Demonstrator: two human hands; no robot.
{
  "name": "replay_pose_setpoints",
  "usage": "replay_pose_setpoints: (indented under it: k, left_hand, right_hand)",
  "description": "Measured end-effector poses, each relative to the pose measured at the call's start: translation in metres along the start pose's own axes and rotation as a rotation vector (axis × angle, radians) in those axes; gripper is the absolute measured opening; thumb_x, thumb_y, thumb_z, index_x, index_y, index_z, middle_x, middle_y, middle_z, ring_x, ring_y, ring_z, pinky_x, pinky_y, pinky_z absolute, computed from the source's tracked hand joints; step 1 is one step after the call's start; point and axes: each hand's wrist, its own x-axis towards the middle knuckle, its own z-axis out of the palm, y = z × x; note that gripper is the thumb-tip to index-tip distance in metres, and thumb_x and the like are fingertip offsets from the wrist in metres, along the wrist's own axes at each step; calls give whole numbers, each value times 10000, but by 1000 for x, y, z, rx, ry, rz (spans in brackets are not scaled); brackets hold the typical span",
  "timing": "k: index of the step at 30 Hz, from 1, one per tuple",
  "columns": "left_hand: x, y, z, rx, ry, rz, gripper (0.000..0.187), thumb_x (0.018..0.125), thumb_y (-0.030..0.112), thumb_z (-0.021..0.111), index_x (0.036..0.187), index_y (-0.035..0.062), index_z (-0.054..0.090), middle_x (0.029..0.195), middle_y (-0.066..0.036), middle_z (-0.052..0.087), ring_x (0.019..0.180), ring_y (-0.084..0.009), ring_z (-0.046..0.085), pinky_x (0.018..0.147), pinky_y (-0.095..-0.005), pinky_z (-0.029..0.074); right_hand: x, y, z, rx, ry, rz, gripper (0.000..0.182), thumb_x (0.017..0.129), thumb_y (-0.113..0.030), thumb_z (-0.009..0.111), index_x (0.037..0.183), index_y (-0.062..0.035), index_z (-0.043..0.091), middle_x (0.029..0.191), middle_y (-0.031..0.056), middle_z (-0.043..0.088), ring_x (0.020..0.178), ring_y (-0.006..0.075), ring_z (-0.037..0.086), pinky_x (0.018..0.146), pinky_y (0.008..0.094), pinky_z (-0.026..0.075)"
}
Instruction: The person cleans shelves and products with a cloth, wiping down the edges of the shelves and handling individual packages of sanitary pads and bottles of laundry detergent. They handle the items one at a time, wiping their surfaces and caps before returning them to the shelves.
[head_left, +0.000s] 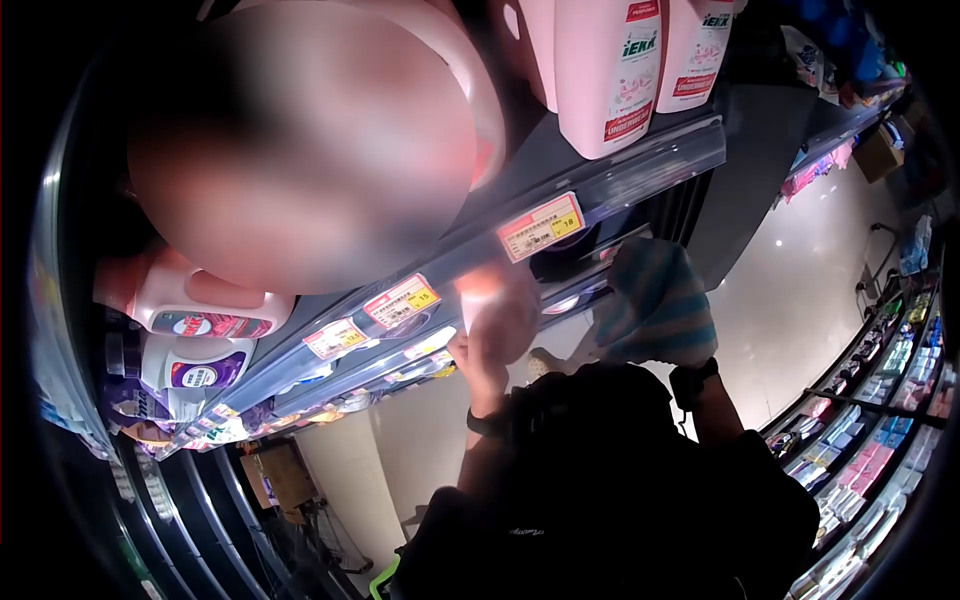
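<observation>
My left hand (485, 355) is raised beside the shelf front, with its fingers closed around a blurred, pale pink rounded thing (515, 315). Its kind is too smeared to make out. A blue and grey striped cloth (660, 300) drapes over my right hand and hides its fingers. The cloth hangs near the shelf's end, below the price tags. Pink laundry detergent bottles (610, 75) stand upright on the shelf above my hands. A large blurred patch covers the upper left, where more pink bottle shapes show at its edge.
Price tags (543, 227) sit in a clear strip along the shelf edge. More bottles (215, 305) stand at the left. A cardboard box (278, 475) is at the lower left. Across the pale floor (790, 300), curved shelves (875, 450) hold packaged goods.
</observation>
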Motion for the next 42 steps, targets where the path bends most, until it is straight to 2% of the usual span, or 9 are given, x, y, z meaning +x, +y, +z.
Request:
replay_pose_setpoints:
  k: [7, 13, 14, 21, 27, 29, 34, 37, 42]
  left_hand:
    - [31, 8, 29, -44, -56, 90, 179, 959, 211, 594, 872, 61, 552, 693, 20, 527, 615, -60, 481, 586, -207, 384]
    - [53, -63, 21, 194, 35, 176, 273, 964, 124, 563, 1199, 37, 455, 944, -50, 612, 809, -114, 573, 741, -263, 468]
    - [53, -68, 19, 157, -49, 125, 250, 985, 190, 549, 1162, 18, 509, 1054, -90, 549, 978, -182, 534, 871, -349, 450]
    - [78, -90, 9, 172, -274, 56, 121, 1004, 99, 469, 1106, 33, 461, 958, -62, 514, 717, -91, 477, 583, -224, 406]
    - [83, -120, 5, 166, -168, 41, 316, 1004, 59, 430, 1302, 27, 331, 1051, -75, 543, 835, -118, 519, 641, -216, 433]
    - [93, -139, 3, 264, -100, 303, 239, 961, 98, 550, 1157, 2, 451, 936, -55, 570, 776, -101, 549, 659, -243, 463]
    - [90, -127, 12, 767, -28, 522, 408, 899, -4, 587, 1257, -38, 392, 1155, -127, 543, 1036, -180, 551, 916, -301, 444]
    - [94, -127, 27, 565, 75, 579, 464, 762, 21, 642, 1211, -39, 538, 1043, -208, 591, 990, -362, 546, 914, -452, 405]
    - [81, -137, 27, 728, -12, 416, 339, 948, 64, 592, 1216, -28, 407, 1094, -114, 551, 981, -170, 548, 842, -262, 440]
  right_hand:
    - [-30, 68, -2, 122, 96, 313, 601, 591, 12, 813, 1130, 23, 544, 1020, 63, 636, 867, 134, 607, 774, 232, 510]
    - [-35, 59, 0, 215, 125, 313, 563, 603, 12, 801, 1106, 19, 549, 997, 62, 635, 844, 132, 605, 754, 233, 508]
    - [-36, 59, 0, 225, 130, 314, 557, 605, 12, 799, 1102, 18, 549, 993, 62, 635, 840, 132, 605, 750, 234, 507]
    - [-32, 51, -2, 247, 110, 302, 512, 618, 11, 784, 1075, 14, 554, 966, 60, 633, 814, 130, 602, 726, 236, 505]
    - [-31, 52, -13, 268, 130, 297, 474, 630, 11, 772, 1052, 10, 559, 943, 59, 632, 791, 129, 600, 706, 238, 503]
    - [-33, 55, -20, 282, 151, 300, 461, 633, 11, 768, 1045, 8, 560, 936, 58, 631, 783, 128, 600, 699, 238, 502]
    - [-36, 62, -41, 315, 196, 295, 429, 643, 11, 758, 1025, 5, 564, 916, 57, 630, 764, 127, 598, 682, 240, 500]
    - [-35, 66, -55, 332, 218, 289, 410, 649, 11, 752, 1014, 3, 566, 905, 56, 629, 753, 126, 597, 671, 241, 499]
    - [-38, 70, -82, 340, 237, 281, 378, 658, 11, 742, 994, 0, 569, 886, 55, 628, 734, 125, 595, 654, 242, 497]
